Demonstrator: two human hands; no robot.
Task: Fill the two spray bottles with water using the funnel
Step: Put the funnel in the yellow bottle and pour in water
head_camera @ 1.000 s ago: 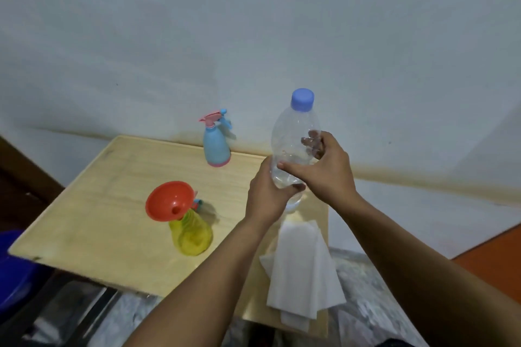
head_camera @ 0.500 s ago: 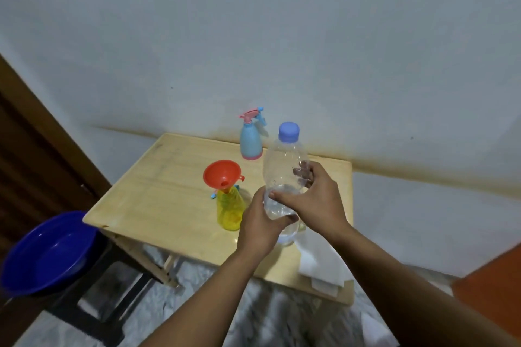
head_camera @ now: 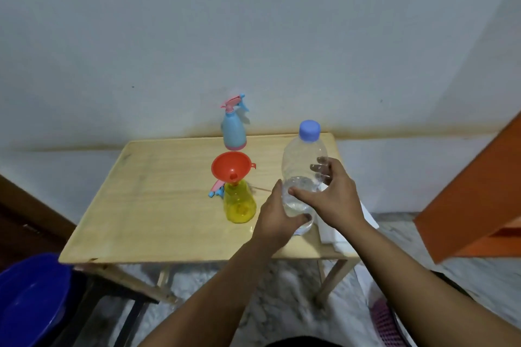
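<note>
A clear, ribbed plastic water bottle (head_camera: 303, 175) with a blue cap is gripped near the wooden tabletop's (head_camera: 158, 205) right edge by the left hand (head_camera: 277, 220) and right hand (head_camera: 331, 200). A smooth orange funnel (head_camera: 231, 167) is seated in the translucent yellow spray bottle (head_camera: 239, 204) at mid-tabletop; a blue spray bottle (head_camera: 234, 132) is set at the far edge. No label can be read.

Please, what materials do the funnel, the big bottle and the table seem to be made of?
Funnel: likely plastic, matte orange-red, one moulded piece with a small tab.
Big bottle: thin clear plastic; the fingers show through its wall; the blue cap looks like opaque plastic.
Table: light wood, probably plywood or pine; grain lines show, the finish dull.
</note>
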